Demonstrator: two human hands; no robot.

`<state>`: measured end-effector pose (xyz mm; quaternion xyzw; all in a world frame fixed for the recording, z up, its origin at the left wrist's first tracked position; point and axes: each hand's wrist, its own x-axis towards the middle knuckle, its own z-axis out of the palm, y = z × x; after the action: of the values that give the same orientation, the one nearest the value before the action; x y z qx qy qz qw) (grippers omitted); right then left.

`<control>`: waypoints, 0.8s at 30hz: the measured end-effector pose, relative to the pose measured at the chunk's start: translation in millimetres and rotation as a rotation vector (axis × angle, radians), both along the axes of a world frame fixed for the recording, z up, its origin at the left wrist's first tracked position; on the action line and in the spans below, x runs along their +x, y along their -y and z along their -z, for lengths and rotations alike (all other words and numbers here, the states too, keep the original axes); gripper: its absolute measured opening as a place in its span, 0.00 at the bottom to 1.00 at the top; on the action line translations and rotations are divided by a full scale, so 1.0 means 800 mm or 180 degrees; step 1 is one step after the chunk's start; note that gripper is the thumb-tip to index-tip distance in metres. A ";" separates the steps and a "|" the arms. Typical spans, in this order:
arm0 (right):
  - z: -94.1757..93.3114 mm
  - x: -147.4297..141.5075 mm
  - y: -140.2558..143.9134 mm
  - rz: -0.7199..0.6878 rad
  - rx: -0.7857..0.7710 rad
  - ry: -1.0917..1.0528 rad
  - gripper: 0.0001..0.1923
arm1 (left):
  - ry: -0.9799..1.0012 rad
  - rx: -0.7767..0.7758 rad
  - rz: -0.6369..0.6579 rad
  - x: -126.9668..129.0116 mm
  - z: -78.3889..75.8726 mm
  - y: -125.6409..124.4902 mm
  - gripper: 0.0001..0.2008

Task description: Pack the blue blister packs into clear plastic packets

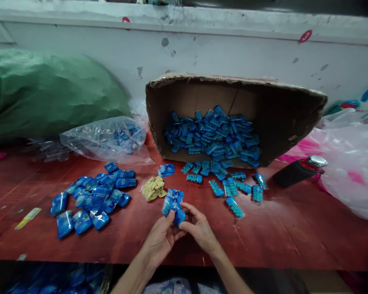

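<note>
In front of me, my left hand (161, 237) and my right hand (200, 228) are both closed on a small blue printed packet (174, 201). The left thumb presses its lower part, and the right fingers and thumb pinch its right side. Whether there is more than one piece in the grip I cannot tell. Just beyond the hands lie a crumpled yellowish cloth (154, 188) and some flat blue sachets (167, 169). To the left is a pile of filled blue packets (95, 196). Clear packs with turquoise balls and blue tops (234, 207) are scattered to the right.
A cardboard box (279, 106) on its side holds a heap of the turquoise packs. Left of it are a clear plastic bag (88, 139) and a big green sack (52, 98). A dark bottle (294, 171) leans near pink-white bags (352, 163) on the red table (263, 241).
</note>
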<state>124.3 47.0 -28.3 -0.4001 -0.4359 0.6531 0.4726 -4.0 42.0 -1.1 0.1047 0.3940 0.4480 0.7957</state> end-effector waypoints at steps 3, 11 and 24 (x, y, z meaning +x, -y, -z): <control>0.000 -0.003 0.002 0.0060 -0.0047 -0.0185 0.28 | -0.0026 0.0149 0.0219 -0.006 -0.003 -0.002 0.11; -0.010 -0.002 -0.002 -0.0251 -0.0315 -0.0437 0.32 | 0.0413 0.0090 0.0337 -0.009 0.012 0.005 0.14; -0.003 -0.001 0.001 0.0087 0.0144 0.0471 0.21 | -0.0321 -0.0065 -0.0016 0.007 0.005 0.003 0.13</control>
<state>123.4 46.5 -26.1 -0.4424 -0.4789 0.6052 0.4568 1.6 39.4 -4.9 0.1180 0.4385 0.4401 0.7747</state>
